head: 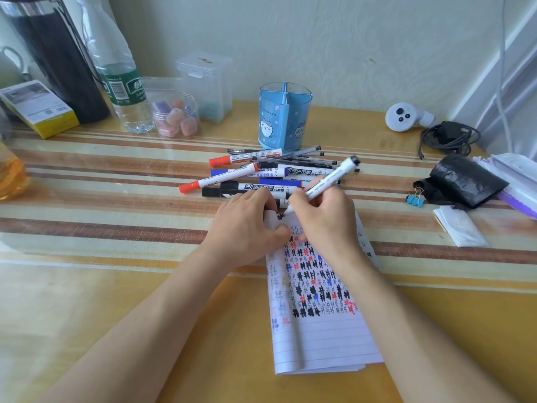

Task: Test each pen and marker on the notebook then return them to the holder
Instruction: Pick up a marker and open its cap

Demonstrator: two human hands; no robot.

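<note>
A lined notebook (322, 338) lies in front of me, its page covered with black, blue and red marks. My right hand (325, 219) grips a white marker (331, 177) with a black end, its tip touching the top of the page. My left hand (247, 222) presses on the notebook's top left corner, fingers curled over the lifted paper. Behind my hands lies a pile of several pens and markers (261, 173). The blue pen holder (284, 116) with cartoon figures stands upright beyond the pile.
At the back left stand a water bottle (122, 82), a dark flask (55, 56), a clear jar of erasers (175, 117), a clear box (206, 85) and a yellow-edged box (37, 109). On the right lie a white controller (406, 116), a cable, a black roll (462, 181), a blue binder clip (415, 197) and tissues (459, 228).
</note>
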